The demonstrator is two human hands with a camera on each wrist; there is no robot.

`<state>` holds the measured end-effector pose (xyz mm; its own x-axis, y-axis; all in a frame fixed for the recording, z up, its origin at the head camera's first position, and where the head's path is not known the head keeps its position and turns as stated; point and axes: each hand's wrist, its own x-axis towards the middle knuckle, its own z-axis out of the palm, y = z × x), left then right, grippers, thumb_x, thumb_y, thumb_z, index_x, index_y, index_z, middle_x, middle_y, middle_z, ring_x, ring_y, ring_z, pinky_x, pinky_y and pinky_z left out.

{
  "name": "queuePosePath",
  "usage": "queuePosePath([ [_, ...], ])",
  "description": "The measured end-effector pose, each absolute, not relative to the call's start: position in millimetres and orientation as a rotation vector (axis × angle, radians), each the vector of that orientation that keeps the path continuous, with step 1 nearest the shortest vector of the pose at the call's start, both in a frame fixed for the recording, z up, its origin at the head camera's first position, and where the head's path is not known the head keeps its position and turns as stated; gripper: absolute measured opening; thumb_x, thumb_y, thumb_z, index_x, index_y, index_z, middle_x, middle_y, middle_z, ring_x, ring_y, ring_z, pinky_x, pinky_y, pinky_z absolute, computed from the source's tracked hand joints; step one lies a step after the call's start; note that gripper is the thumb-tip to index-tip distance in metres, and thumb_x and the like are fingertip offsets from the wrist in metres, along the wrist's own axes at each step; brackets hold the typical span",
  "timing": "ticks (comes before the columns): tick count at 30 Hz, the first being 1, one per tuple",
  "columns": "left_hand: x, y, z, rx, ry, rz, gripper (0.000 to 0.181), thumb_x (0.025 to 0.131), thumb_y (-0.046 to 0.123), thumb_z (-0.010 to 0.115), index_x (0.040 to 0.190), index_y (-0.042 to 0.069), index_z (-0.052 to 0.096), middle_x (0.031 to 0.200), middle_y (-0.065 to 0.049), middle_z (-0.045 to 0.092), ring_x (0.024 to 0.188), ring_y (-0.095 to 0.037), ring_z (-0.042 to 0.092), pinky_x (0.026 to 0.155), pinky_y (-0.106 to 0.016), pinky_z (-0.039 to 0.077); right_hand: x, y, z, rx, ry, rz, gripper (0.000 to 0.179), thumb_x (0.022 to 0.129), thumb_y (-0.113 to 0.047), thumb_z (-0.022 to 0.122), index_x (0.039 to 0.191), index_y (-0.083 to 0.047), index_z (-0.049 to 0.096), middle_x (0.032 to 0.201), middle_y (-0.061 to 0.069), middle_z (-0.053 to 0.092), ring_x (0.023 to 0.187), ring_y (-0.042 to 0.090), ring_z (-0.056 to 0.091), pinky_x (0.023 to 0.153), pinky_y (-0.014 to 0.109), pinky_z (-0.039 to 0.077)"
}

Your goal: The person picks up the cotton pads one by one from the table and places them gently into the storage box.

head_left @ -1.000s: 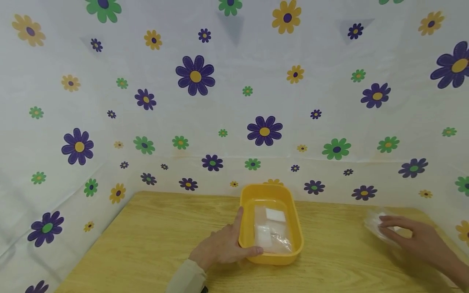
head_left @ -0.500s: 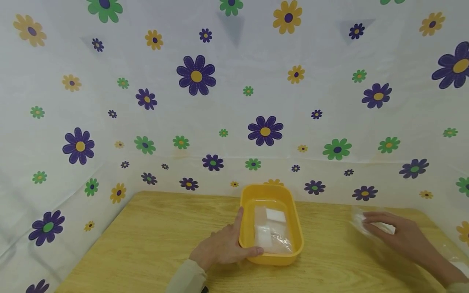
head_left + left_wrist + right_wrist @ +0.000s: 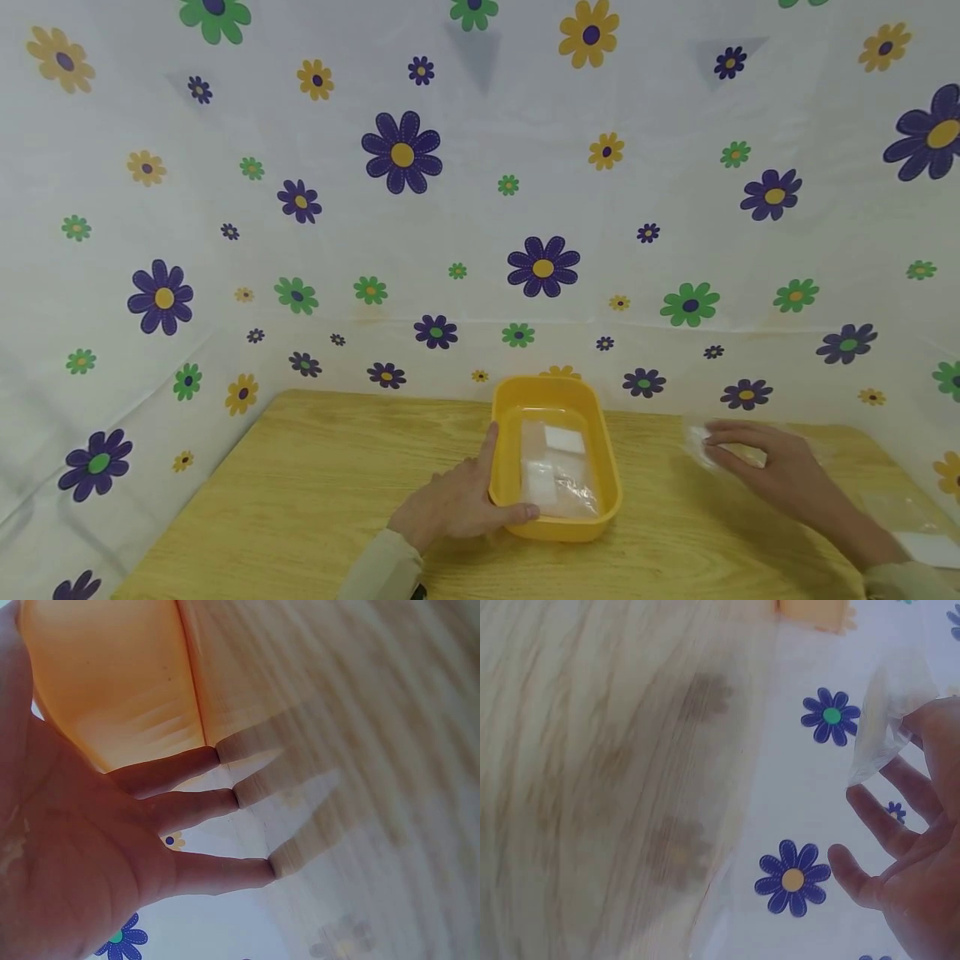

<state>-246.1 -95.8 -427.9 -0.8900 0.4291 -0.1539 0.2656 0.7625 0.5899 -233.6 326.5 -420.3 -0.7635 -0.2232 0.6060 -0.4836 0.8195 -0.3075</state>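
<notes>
A yellow plastic tub stands on the wooden table near the middle of the head view. Inside it lie clear plastic packets with white pieces. My left hand rests against its left side, with the thumb over the front corner of the rim. In the left wrist view, three straight fingers reach down to the tabletop beside the tub. To the right of the tub, my right hand pinches a clear plastic packet between thumb and fingers, above the table. The hand hides much of this packet.
Near the right edge of the table lies another clear packet with a white piece, partly out of frame. A white curtain with printed flowers hangs behind the table and along both sides.
My right hand has moved left toward the tub with the packet, and the packet at the right edge has come into view. The left hand and tub have stayed put.
</notes>
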Motion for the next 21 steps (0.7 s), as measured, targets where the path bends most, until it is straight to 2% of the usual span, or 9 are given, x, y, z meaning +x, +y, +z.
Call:
queuePosePath([
  [6, -248, -95, -427, 0.545, 2.671, 0.834, 0.124, 0.078, 0.083, 0.064, 0.164, 0.032, -0.009, 0.136, -0.007, 0.063, 0.09, -0.014, 0.06, 0.084, -0.043, 0.057, -237, 312, -417, 0.558, -2.425, 0.628, 0.023, 0.081, -0.011, 0.086, 0.1, -0.022, 0.081, 0.11, 0.006, 0.079, 0.107, -0.015, 0.058, 0.089, -0.006, 0.033],
  [13, -246, -95, -427, 0.489, 2.685, 0.78, 0.127, 0.077, 0.086, 0.061, 0.165, 0.027, -0.01, 0.146, -0.013, 0.058, 0.094, -0.017, 0.06, 0.091, -0.049, 0.057, -242, 295, -417, 0.643, -2.379, 0.693, 0.027, 0.08, -0.006, 0.085, 0.101, -0.022, 0.081, 0.11, 0.006, 0.079, 0.107, -0.015, 0.059, 0.091, -0.005, 0.036],
  [15, -245, -95, -427, 0.493, 2.687, 0.786, 0.127, 0.077, 0.085, 0.061, 0.165, 0.026, -0.009, 0.146, -0.014, 0.058, 0.095, -0.017, 0.061, 0.091, -0.049, 0.057, -243, 288, -415, 0.644, -2.387, 0.679, 0.027, 0.081, -0.006, 0.084, 0.102, -0.022, 0.081, 0.111, 0.005, 0.079, 0.106, -0.008, 0.064, 0.092, -0.005, 0.036],
  [18, -245, -95, -426, 0.503, 2.693, 0.792, 0.128, 0.078, 0.084, 0.062, 0.165, 0.025, -0.01, 0.143, -0.013, 0.06, 0.094, -0.016, 0.06, 0.089, -0.047, 0.057, -243, 279, -411, 0.633, -2.399, 0.642, 0.026, 0.081, -0.009, 0.085, 0.102, -0.024, 0.081, 0.112, 0.002, 0.079, 0.103, 0.01, 0.072, 0.091, -0.005, 0.037],
  [21, -244, -95, -426, 0.52, 2.695, 0.801, 0.128, 0.078, 0.084, 0.062, 0.165, 0.025, -0.01, 0.141, -0.013, 0.061, 0.094, -0.015, 0.06, 0.088, -0.045, 0.058, -245, 270, -408, 0.644, -2.383, 0.608, 0.027, 0.08, -0.008, 0.085, 0.101, -0.024, 0.081, 0.112, 0.001, 0.079, 0.101, 0.025, 0.073, 0.089, 0.001, 0.045],
])
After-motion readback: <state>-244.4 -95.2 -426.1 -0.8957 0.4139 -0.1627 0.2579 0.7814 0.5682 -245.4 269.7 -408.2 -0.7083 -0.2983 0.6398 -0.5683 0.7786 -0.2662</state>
